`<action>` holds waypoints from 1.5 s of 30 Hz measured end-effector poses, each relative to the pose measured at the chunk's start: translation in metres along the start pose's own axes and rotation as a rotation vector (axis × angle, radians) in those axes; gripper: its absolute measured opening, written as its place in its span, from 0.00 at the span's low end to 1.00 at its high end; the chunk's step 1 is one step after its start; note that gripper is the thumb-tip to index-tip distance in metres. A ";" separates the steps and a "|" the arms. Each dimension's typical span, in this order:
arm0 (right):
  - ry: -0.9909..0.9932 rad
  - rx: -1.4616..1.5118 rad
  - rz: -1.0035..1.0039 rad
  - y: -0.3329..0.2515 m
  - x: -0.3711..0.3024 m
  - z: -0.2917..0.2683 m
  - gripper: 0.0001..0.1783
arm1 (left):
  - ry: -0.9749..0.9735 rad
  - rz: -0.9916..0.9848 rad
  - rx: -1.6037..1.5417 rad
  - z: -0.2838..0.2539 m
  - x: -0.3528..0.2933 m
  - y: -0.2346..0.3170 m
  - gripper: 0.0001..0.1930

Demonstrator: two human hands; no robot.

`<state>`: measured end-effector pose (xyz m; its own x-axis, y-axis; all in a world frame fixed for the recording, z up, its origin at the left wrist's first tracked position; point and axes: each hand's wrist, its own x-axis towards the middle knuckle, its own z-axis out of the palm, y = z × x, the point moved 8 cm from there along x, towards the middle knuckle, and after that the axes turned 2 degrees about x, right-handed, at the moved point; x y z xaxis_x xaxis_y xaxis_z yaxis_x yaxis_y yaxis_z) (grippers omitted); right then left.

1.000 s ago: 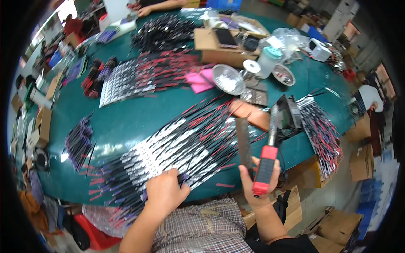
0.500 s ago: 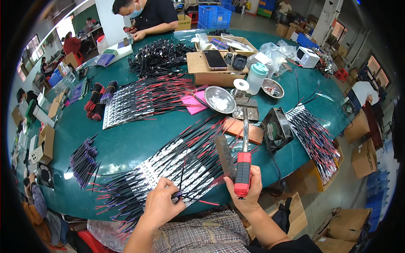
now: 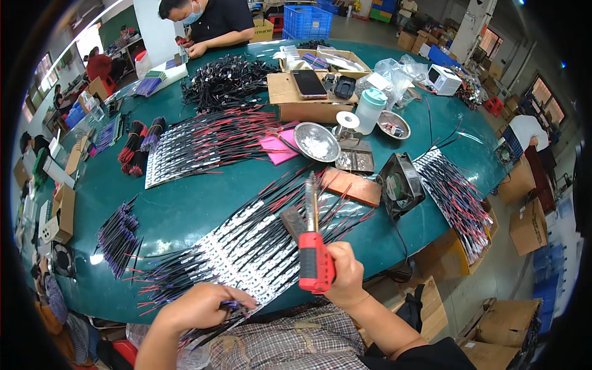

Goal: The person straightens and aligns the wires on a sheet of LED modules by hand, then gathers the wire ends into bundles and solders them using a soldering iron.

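My right hand [image 3: 345,277] grips the red handle of a soldering iron [image 3: 313,246], whose metal tip points away from me over a long row of white strips with red and black wires [image 3: 246,246] on the green table [image 3: 185,209]. At the near table edge my left hand [image 3: 200,305] pinches a few thin wires [image 3: 231,306] from that row. A small dark block [image 3: 293,222] lies on the strips just left of the iron.
A metal bowl [image 3: 316,142], solder spool [image 3: 347,120], brown pad [image 3: 351,185] and black fan [image 3: 399,185] sit beyond the iron. More wired strips [image 3: 456,197] lie right, another row [image 3: 203,148] at the back. A person [image 3: 213,21] works across the table. Cardboard boxes [image 3: 524,216] stand on the floor.
My right hand has carried the soldering iron leftward and forward over the strips. My left hand has pulled back to the near table edge and closed on a few wires.
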<state>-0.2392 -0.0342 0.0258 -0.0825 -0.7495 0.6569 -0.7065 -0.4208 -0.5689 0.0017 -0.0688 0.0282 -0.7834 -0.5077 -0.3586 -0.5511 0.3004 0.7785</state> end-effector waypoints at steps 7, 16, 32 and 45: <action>-0.124 -0.119 -0.029 0.010 -0.002 0.026 0.30 | 0.002 -0.020 0.357 -0.006 -0.049 -0.004 0.39; -0.125 -0.105 0.058 0.008 0.001 0.032 0.34 | 0.238 -0.289 0.594 -0.021 -0.131 -0.006 0.28; -0.098 -0.155 0.033 0.007 -0.009 0.029 0.32 | 0.812 -0.255 0.654 0.050 0.012 0.059 0.13; -0.084 -0.135 0.057 0.009 -0.008 0.029 0.32 | 0.931 -0.369 0.509 0.029 0.010 -0.013 0.15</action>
<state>-0.2247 -0.0464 0.0011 -0.0700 -0.8127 0.5784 -0.7906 -0.3084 -0.5290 -0.0071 -0.0544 -0.0007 -0.1452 -0.9752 0.1669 -0.9252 0.1936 0.3263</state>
